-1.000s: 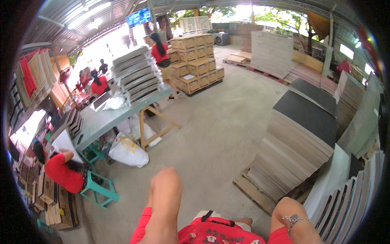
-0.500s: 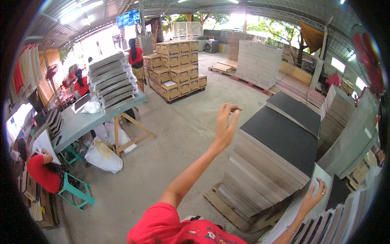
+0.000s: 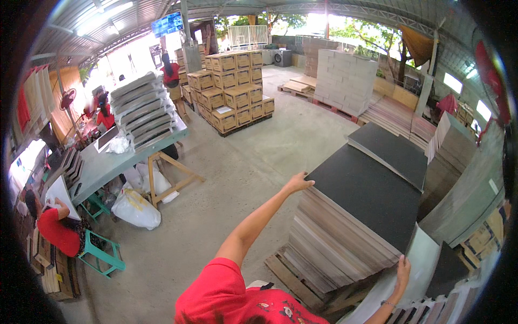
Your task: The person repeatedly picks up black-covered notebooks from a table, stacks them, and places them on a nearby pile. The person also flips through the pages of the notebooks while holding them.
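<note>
In the head view, just lowered left hand [image 3: 298,184] and right hand [image 3: 402,272] to near corners of the nearer black board [image 3: 372,186], between and beyond both grips; seemingly under two-handed control, but cannot tell whether pinched or merely touched.

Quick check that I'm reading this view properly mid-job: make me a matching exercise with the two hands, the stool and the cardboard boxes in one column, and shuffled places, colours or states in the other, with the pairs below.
Column one
1. Left hand
2. Stool
3. Right hand
4. Cardboard boxes

Column two
A. At the corner of the black board nearest the picture's lower edge
B. Stacked in tiers
C. At the black board's left corner
D. Teal

Right pairs: 1-C, 2-D, 3-A, 4-B
</note>
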A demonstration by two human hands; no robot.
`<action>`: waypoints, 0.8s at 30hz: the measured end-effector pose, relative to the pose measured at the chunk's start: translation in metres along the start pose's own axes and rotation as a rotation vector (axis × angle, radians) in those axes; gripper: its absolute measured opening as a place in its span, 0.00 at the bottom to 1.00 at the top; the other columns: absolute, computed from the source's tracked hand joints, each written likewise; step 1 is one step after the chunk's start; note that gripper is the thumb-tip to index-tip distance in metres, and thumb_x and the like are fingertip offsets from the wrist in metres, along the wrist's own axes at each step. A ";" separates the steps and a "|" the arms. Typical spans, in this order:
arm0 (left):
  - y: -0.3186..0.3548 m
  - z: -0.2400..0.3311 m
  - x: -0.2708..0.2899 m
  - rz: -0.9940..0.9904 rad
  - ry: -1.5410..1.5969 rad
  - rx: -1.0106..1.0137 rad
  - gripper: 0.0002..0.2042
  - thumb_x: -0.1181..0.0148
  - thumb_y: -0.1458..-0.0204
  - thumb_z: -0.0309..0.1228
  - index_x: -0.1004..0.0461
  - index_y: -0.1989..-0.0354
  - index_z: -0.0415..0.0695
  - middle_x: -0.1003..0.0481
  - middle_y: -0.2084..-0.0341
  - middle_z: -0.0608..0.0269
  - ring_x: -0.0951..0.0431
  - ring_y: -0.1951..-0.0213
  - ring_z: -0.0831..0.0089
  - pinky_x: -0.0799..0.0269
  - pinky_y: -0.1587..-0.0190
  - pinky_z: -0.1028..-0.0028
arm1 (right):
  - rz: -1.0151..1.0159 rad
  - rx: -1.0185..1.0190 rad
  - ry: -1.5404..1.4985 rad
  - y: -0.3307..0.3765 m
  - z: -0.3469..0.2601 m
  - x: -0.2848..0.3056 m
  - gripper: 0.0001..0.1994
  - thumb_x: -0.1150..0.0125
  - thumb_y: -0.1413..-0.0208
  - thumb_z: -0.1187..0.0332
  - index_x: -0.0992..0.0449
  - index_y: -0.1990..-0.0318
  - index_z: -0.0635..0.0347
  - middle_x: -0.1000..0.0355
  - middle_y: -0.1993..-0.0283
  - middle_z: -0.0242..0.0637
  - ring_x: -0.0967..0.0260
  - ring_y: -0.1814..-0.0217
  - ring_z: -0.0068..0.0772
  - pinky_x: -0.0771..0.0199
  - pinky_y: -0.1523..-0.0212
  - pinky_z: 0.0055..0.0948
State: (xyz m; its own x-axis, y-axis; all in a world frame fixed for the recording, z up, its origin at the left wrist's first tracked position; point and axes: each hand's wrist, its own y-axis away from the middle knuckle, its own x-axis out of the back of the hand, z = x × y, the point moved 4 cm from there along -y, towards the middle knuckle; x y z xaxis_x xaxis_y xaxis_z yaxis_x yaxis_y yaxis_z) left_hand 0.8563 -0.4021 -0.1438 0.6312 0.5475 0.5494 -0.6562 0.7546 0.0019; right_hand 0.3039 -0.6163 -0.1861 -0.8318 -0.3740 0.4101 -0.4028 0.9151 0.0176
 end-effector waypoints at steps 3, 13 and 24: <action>-0.012 -0.008 0.004 -0.001 -0.071 0.025 0.35 0.39 0.53 0.49 0.37 0.43 0.34 0.32 0.47 0.43 0.33 0.44 0.55 0.36 0.44 0.63 | 0.172 0.099 -0.138 -0.002 0.009 -0.008 0.20 0.51 0.39 0.51 0.29 0.59 0.62 0.39 0.70 0.26 0.46 0.72 0.19 0.43 0.71 0.21; -0.035 0.003 0.021 -0.275 0.029 -0.016 0.27 0.37 0.55 0.50 0.23 0.60 0.35 0.22 0.70 0.59 0.25 0.66 0.70 0.31 0.64 0.72 | 0.302 -0.053 0.077 -0.009 -0.056 -0.010 0.37 0.42 0.49 0.47 0.36 0.44 0.74 0.33 0.45 0.54 0.35 0.43 0.42 0.38 0.44 0.32; -0.032 0.010 0.037 -0.317 -0.027 -0.080 0.19 0.38 0.51 0.46 0.25 0.74 0.38 0.33 0.82 0.70 0.38 0.79 0.80 0.41 0.74 0.77 | 0.217 -0.174 0.302 -0.012 -0.097 -0.029 0.38 0.40 0.49 0.51 0.42 0.41 0.76 0.37 0.45 0.61 0.38 0.41 0.49 0.36 0.46 0.44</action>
State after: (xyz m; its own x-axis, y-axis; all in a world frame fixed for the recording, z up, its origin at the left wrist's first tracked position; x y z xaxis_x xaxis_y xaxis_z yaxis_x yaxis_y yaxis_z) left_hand 0.8963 -0.4097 -0.1151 0.7866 0.2719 0.5544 -0.3938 0.9125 0.1111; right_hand 0.3704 -0.6018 -0.1100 -0.7304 -0.1320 0.6702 -0.1382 0.9894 0.0443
